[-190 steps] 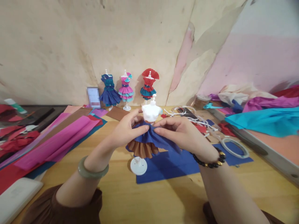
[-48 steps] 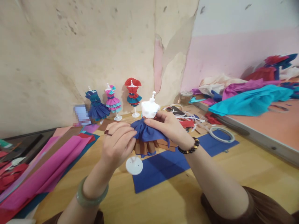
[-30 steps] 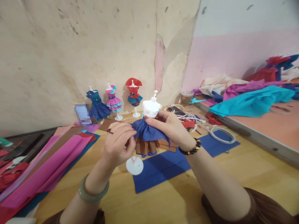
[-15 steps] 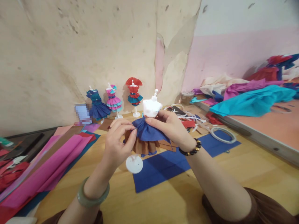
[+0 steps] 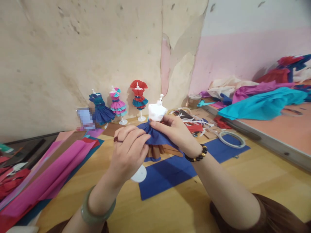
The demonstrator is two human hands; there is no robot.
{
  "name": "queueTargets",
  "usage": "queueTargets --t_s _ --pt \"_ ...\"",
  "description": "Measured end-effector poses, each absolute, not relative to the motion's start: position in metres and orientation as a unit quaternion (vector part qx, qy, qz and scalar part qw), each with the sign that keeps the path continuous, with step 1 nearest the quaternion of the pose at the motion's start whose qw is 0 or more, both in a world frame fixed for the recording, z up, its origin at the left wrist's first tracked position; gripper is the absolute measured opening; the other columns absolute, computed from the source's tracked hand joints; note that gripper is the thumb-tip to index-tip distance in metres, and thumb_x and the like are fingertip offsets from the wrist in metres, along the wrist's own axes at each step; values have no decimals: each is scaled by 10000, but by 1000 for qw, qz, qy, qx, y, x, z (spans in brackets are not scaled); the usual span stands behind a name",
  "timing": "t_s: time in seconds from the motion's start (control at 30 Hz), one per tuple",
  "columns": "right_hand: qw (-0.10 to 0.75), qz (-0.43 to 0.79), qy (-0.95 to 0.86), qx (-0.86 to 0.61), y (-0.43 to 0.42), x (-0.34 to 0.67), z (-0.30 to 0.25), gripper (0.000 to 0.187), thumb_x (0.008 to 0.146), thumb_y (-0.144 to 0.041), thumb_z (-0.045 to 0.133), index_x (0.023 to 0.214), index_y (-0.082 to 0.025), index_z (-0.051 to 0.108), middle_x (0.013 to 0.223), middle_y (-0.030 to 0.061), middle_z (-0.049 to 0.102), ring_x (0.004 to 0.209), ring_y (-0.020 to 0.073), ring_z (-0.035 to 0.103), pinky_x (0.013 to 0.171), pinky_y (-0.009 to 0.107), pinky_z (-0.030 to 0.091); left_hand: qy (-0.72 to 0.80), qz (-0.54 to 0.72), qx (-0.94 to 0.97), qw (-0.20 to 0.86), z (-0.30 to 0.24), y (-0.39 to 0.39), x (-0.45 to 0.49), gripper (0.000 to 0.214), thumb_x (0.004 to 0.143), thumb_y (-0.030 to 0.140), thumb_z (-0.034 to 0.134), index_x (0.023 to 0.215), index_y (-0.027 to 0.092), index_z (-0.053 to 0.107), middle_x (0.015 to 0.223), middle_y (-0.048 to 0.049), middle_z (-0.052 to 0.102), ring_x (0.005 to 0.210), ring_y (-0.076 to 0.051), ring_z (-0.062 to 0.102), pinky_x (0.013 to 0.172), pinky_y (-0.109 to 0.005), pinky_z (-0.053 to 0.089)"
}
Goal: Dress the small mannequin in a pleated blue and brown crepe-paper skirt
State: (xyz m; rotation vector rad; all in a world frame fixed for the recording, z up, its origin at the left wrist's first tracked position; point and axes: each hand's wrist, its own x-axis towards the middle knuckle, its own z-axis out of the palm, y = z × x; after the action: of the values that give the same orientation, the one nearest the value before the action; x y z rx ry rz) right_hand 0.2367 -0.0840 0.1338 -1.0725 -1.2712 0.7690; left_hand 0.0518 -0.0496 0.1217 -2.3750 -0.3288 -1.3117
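A small white mannequin [image 5: 156, 111] on a round white base [image 5: 139, 174] stands on the wooden table [image 5: 170, 207]. It wears a pleated brown paper skirt [image 5: 157, 150] with a blue paper layer [image 5: 155, 136] over it. My left hand [image 5: 130, 152] is closed, its fingers pinching the blue paper at the waist from the left. My right hand [image 5: 176, 131] grips the blue paper at the waist from the right, just under the white torso.
Three dressed mannequins, blue [image 5: 100, 108], pink [image 5: 118, 105] and red [image 5: 139, 97], stand by the wall. A blue sheet [image 5: 167, 173] lies under the work. Pink and red paper [image 5: 48, 174] lies left; turquoise and purple paper [image 5: 262, 105] right, near a tape ring [image 5: 229, 137].
My left hand has moved across the front of the skirt and now covers its left side. The mannequin has tilted slightly and sunk a little lower. My right hand keeps its hold.
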Motion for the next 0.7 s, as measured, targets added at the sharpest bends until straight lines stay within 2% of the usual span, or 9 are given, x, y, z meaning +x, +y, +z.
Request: queueTargets --t_s 0.17,0.33,0.5,0.6,0.7 --pt "608 339 -543 -470 -83 237 132 339 769 -477 752 930 -178 746 891 49 756 789 197 674 717 300 520 -83 -485 -844 214 122 -49 49 178 843 54 657 912 217 663 935 -49 736 976 -253 660 835 -439 508" --pt "606 324 -548 -476 -82 238 131 345 770 -490 752 918 -179 747 884 51 754 798 199 669 724 302 520 -57 -475 -848 229 118 -46 46 167 848 65 676 933 208 667 998 -61 754 1024 -275 659 827 -450 517" --pt "606 325 -551 -473 -81 237 130 333 766 -484 753 895 -178 737 850 46 743 752 189 653 681 293 509 -39 -457 -858 233 120 -44 47 173 820 46 673 924 184 660 931 -60 768 975 -278 677 823 -457 501" --pt "602 321 -556 -475 -81 237 130 323 784 -473 739 901 -173 730 841 43 739 736 184 649 663 288 500 -45 -462 -864 193 125 -48 48 207 801 51 648 956 188 637 857 -43 752 929 -275 676 818 -461 495" --pt "581 309 -580 -479 -82 237 131 324 804 -459 719 949 -170 730 900 51 747 793 198 668 708 302 513 -64 -514 -847 117 130 -51 47 235 817 61 614 1013 193 614 847 -39 713 895 -234 664 828 -431 517"
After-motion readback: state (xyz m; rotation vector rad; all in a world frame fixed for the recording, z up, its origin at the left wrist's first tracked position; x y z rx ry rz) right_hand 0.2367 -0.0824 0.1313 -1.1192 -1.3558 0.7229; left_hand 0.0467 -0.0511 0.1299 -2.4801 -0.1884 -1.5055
